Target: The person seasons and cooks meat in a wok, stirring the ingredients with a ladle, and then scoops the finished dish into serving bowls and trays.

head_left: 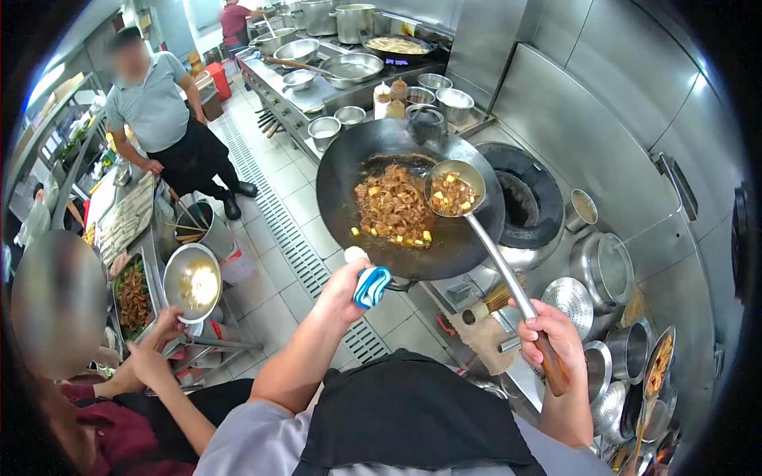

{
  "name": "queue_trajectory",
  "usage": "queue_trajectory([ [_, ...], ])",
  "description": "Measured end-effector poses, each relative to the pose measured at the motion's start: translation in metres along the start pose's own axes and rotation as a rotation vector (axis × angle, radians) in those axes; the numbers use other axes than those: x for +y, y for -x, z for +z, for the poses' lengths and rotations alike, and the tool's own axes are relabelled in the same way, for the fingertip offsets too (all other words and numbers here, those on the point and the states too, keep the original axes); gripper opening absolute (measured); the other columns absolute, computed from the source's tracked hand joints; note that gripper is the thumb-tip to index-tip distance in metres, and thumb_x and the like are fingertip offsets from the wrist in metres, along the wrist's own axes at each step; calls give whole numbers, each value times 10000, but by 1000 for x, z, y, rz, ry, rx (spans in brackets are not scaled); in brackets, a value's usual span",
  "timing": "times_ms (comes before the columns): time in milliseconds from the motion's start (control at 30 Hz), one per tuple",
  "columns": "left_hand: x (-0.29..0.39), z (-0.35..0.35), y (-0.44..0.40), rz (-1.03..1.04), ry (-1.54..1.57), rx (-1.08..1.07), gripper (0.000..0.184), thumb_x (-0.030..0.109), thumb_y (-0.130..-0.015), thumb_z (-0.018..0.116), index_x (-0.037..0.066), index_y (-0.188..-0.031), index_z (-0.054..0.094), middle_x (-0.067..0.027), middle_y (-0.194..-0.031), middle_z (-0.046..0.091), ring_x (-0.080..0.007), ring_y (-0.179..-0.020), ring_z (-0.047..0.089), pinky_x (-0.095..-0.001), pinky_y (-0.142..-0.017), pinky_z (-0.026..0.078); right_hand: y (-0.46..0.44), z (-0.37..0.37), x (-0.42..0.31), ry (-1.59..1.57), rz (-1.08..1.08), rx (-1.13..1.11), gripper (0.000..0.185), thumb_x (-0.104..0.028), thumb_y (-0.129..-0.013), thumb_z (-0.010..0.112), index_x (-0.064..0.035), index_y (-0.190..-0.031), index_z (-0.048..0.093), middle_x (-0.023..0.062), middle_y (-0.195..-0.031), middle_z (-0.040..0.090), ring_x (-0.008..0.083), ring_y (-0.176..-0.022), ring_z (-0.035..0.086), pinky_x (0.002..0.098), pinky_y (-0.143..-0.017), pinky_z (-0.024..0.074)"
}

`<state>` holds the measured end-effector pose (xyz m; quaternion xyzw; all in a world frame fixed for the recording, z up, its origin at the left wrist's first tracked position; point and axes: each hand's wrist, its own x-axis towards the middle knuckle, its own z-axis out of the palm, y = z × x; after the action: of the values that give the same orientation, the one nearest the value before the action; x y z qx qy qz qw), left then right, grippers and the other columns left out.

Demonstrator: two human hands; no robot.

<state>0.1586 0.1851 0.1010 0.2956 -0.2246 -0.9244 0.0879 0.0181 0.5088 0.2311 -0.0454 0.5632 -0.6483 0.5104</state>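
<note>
My left hand (347,287) is closed around a folded blue-and-white striped cloth (371,287) at the near edge of a large black wok (333,186); its exact hold on the rim is hidden. Tilted, the wok sits off to the left of the burner. Brown sliced meat in sauce (389,202) with yellow cubes lies inside. My right hand (553,337) is wrapped around the wooden handle of a long metal ladle (498,258). The ladle's bowl, above the right part of the wok, is full of meat and yellow pieces.
A black burner ring (520,198) lies right of the wok. Strainers (568,305) and pots crowd the lower right. At left, a co-worker's hands (155,345) hold a metal bowl (193,283) near a tray of meat (133,297). Another person (163,103) stands by the floor drain.
</note>
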Motion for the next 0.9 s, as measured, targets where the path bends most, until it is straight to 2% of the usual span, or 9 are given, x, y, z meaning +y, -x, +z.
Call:
queue_trajectory([
  [200, -23, 49, -82, -65, 4, -116, 54, 101, -852, 519, 62, -821, 537, -64, -656, 595, -193, -510, 579, -334, -439, 494, -13, -24, -14, 188, -120, 90, 224, -35, -850, 532, -17, -1071, 507, 31, -657, 508, 149, -401, 491, 262, -373, 404],
  [333, -31, 91, -132, -143, 14, -135, 74, 139, -875, 518, 96, -815, 521, -59, -638, 563, -209, -492, 533, -353, -432, 451, -41, -29, -19, 525, -171, 249, 397, -20, -834, 518, -17, -1231, 516, 2, -644, 492, 106, -392, 462, 240, -377, 402],
  [367, -32, 98, -147, -190, 33, -111, 102, 160, -886, 517, 108, -799, 503, -64, -624, 544, -233, -485, 509, -361, -421, 429, -52, -40, -17, 600, -125, 282, 439, -48, -826, 533, -25, -1263, 506, 56, -667, 555, 168, -451, 544, 289, -436, 455],
  [433, -36, 103, -180, -226, 30, -110, 126, 171, -891, 523, 111, -782, 510, -60, -626, 546, -231, -488, 510, -362, -428, 436, -79, -61, 4, 1237, -522, 519, 477, -88, -802, 563, -39, -1274, 519, 189, -744, 629, 371, -648, 636, 449, -612, 506],
  [567, -42, 109, -229, -354, -57, -213, 149, 175, -891, 529, 115, -755, 540, -57, -642, 580, -221, -520, 551, -361, -466, 466, -74, -32, -7, 1364, -223, 814, 554, -127, -799, 579, -50, -1339, 479, 268, -859, 631, 463, -841, 613, 504, -751, 481],
  [633, -41, 119, -238, -352, -93, -96, 173, 173, -893, 528, 110, -733, 553, -62, -633, 589, -220, -530, 570, -368, -485, 482, -70, -27, -5, 1137, -260, 872, 640, -75, -801, 580, -62, -1419, 415, 272, -948, 646, 402, -834, 654, 387, -780, 506],
  [667, -55, 104, -266, -364, -88, -210, 198, 185, -898, 531, 107, -718, 559, -65, -625, 591, -223, -532, 575, -379, -495, 490, -74, -31, 5, 1093, -420, 894, 663, -60, -799, 587, -54, -1433, 393, 291, -1011, 632, 424, -896, 646, 399, -800, 503],
  [767, -48, 100, -293, -438, -194, -290, 159, 164, -931, 495, 81, -820, 572, -58, -679, 611, -199, -569, 592, -366, -525, 510, -82, -34, 17, 1121, -317, 1014, 652, -52, -804, 590, -43, -1426, 396, 295, -1032, 628, 437, -927, 635, 420, -819, 501],
  [900, -49, 114, -319, -487, -277, -324, 159, 160, -918, 502, 81, -800, 573, -54, -684, 616, -187, -570, 590, -347, -514, 501, -88, -28, 32, 1136, -85, 1126, 634, -109, -816, 601, -58, -1418, 410, 283, -960, 639, 444, -877, 630, 483, -774, 500],
])
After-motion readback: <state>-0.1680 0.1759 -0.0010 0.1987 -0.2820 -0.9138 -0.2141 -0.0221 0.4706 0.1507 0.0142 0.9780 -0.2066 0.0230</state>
